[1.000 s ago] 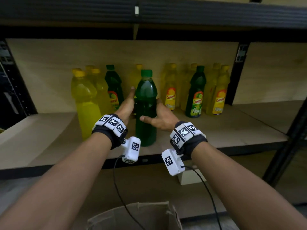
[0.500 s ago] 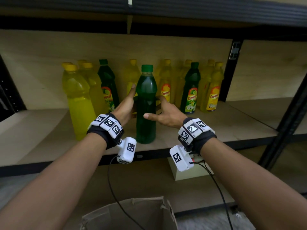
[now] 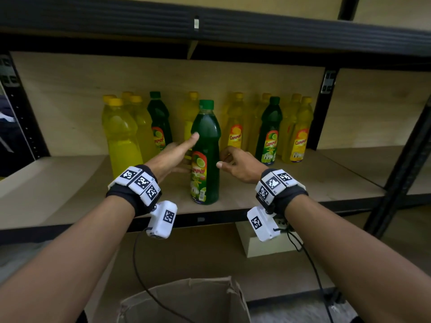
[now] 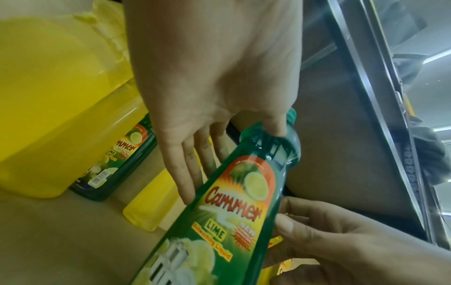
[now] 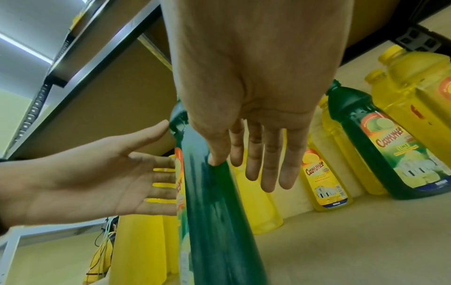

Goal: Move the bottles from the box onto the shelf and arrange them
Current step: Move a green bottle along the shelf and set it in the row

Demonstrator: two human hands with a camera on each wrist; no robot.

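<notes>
1. The left hand [image 3: 173, 157], fingers straight and spread, lies against the left side of the green Cammer lime bottle [image 3: 205, 159]; the bottle hides its fingertips.
2. The right hand [image 3: 235, 163] sits at the bottle's right side, fingers loosely bent; whether they press it is hard to tell.
3. The bottle stands upright near the shelf [image 3: 303, 183] front edge.
4. Yellow bottles [image 3: 121, 136] crowd behind, partly hidden.
5. The cardboard box [image 3: 186, 299] below is cut off.
</notes>
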